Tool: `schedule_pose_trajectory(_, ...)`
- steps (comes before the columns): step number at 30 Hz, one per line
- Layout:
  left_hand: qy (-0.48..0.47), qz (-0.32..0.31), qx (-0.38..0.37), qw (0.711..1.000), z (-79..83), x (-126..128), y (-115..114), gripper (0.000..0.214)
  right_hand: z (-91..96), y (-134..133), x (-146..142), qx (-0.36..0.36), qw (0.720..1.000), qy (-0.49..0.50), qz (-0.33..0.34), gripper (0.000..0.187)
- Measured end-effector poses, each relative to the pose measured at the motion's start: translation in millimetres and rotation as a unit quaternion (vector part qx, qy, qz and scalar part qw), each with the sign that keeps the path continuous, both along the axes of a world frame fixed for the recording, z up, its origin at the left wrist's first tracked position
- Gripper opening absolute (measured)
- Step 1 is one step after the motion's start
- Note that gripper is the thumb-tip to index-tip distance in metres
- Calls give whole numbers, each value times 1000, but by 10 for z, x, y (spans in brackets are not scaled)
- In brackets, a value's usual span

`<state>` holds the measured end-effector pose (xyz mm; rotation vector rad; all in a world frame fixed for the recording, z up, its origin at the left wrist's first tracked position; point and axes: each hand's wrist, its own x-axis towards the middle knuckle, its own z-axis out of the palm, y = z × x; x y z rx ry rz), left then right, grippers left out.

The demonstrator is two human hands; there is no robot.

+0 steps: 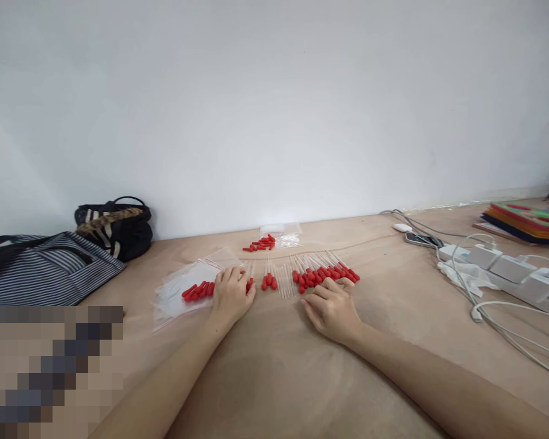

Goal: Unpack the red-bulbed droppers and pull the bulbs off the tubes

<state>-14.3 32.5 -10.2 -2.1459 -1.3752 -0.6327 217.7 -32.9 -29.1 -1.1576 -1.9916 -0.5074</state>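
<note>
My left hand (232, 292) lies over red-bulbed droppers (199, 291) on clear zip bags (167, 302). Its fingers curl down around some of the bulbs, and the fingertips are partly hidden. Beside a larger row of red-bulbed droppers (322, 275) rests my right hand (332, 308). Those fingers are loosely bent and somewhat apart, near the closest bulbs, with nothing visible in them. Between my hands lie a few more droppers (269, 280) with bulbs and several bare thin clear tubes (285, 280).
Loose red bulbs (260, 244) and a bag of clear tubes (287, 238) lie near the wall. Striped bag (59, 265) and black bag (132, 228) stand left. Right are a power strip (507, 271), cables, a phone (423, 239) and coloured sheets (528, 222).
</note>
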Motion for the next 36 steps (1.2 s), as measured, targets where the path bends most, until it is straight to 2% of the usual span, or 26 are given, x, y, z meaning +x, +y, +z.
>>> schedule_pose_trajectory(5,-50,0,55,997,7,-23,-24,17,-4,5,-39,-9,1000,-4,13,22)
schedule_pose_trajectory(7,-95,-3,84,992,29,-33,-108,17,-2,-3,-30,-3,1000,5,19,18)
schedule_pose_trajectory(9,-139,-38,92,985,45,-36,-239,16,14,-16,-24,12,1000,20,19,16)
schedule_pose_trajectory(11,-163,-108,61,979,43,-28,-394,15,39,-32,-29,32,999,27,13,20)
schedule_pose_trajectory(14,-165,-207,-25,964,16,-4,-589,11,65,-45,-54,41,999,-9,27,28)
schedule_pose_trajectory(17,-163,-253,-78,950,-4,17,-677,10,48,-19,-79,14,995,-55,82,25)
schedule_pose_trajectory(23,-163,-286,-144,933,17,55,-678,10,-3,62,-86,-56,980,-85,169,20)
schedule_pose_trajectory(28,-164,-302,-205,916,13,130,-665,16,19,54,-105,-60,975,-76,199,24)
schedule_pose_trajectory(31,-159,-295,-238,912,-11,165,-634,12,24,50,-110,-67,974,-79,203,27)
schedule_pose_trajectory(36,-158,-265,-252,917,-32,168,-614,12,25,51,-94,-88,969,-77,218,31)
